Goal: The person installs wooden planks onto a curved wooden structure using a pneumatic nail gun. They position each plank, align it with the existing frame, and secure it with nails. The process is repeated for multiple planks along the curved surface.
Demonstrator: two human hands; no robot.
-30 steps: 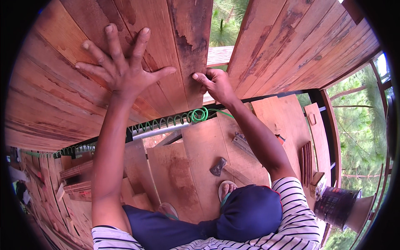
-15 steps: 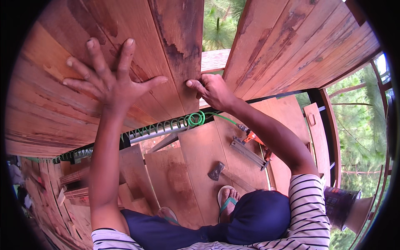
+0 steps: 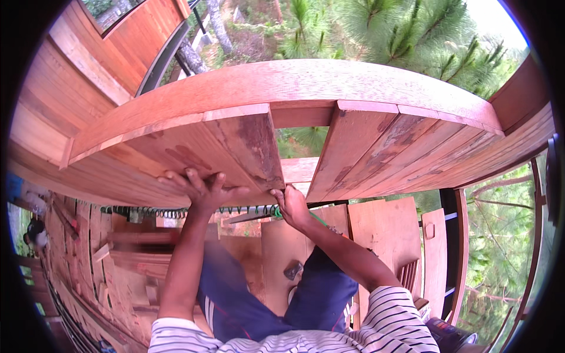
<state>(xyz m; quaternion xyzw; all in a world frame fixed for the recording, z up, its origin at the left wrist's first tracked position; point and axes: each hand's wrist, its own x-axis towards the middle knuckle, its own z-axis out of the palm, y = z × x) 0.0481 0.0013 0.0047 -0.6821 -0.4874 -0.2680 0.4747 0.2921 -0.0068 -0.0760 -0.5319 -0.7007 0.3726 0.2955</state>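
In front of me stands a wall of reddish-brown upright planks with a gap between two of them. My left hand (image 3: 203, 189) lies against the planks left of the gap, its fingers spread. At the lower part of the gap, my right hand (image 3: 292, 207) is closed round the edge of the wooden plank (image 3: 250, 138) that borders the gap on the left. Its thumb rests on the near face, and its other fingers are partly hidden. Right of the gap is another plank (image 3: 350, 138). A broad curved-looking wooden rail (image 3: 306, 79) caps the wall.
Behind the wall's foot runs a green coiled hose (image 3: 159, 212). A dark hammer or axe head (image 3: 292, 270) lies on the floorboards between my legs. Stacked timber (image 3: 144, 250) is at the left, a dark bucket (image 3: 447, 332) at the lower right. Trees (image 3: 400, 29) stand beyond the rail.
The view has tilted up, so the top rail and trees now show. Both hands appear lower in the picture, still at the planks. The orange tool on the floor is now mostly hidden.
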